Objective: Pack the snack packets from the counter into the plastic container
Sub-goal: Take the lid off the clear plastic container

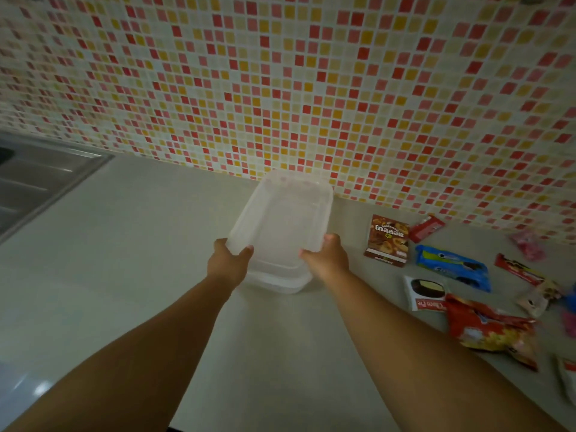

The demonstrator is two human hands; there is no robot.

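Mosaic tile wall (280,88), red/yellow/pink/white squares, fills the far half of view. Pale bench (140,244) below it, w/ steel sink drainer (40,182) at far left. Dim lighting, some blur.

Plastic container (280,222): clear, rectangular, lid looks to be on top; it sits mid-bench, far end near the wall. Looks empty inside, though hard to be sure thru the translucent plastic.

Both forearms reach in from near edge. Left hand (229,263) holds the near-left corner of the lid, thumb on top, fingers curled under the rim. Right hand (327,260) does same at near-right corner. So each grip is closed on the lid edge, narrow pinch.

Snack packets all on the bench to the right of container, none packed yet: brown snack box (388,240) just beside container, blue cookie pack (452,268), red-yellow crinkly bag (492,332) nearer, white choco pie packet (425,293), red bar (425,229) by the wall, second red bar (519,269), pink packet (528,244) far right. More at right edge, too cut off to ID.

Step, as I judge it: opening/positioning container, pre-packing. Next move prob needs lid lifted clear and set aside on the open bench to the left, then right hand goes for the nearest packet, the brown box.
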